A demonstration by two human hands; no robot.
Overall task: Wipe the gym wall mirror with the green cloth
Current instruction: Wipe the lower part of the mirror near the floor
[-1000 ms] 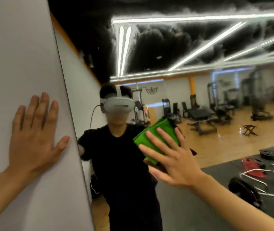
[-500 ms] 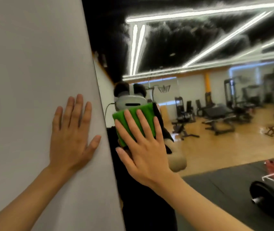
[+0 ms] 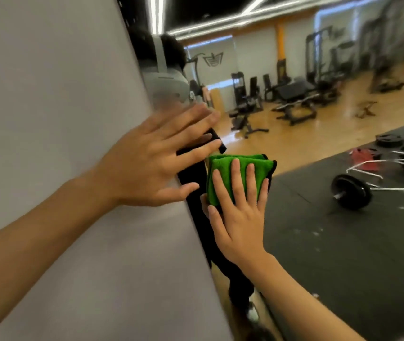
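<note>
Wiping step in progress: the right hand, fingers spread flat, presses the folded green cloth against the mirror near its left edge. The left hand, open and holding nothing, braces at the grey wall edge. Next move likely requires sustained flat pressure across unwiped glass. No containers visible.

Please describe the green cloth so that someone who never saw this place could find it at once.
Find the large wall mirror that reflects the gym, right of the plain grey wall. Near its left edge, the right hand presses a folded cloth flat on the glass. This green cloth is the only bright green thing here.
</note>
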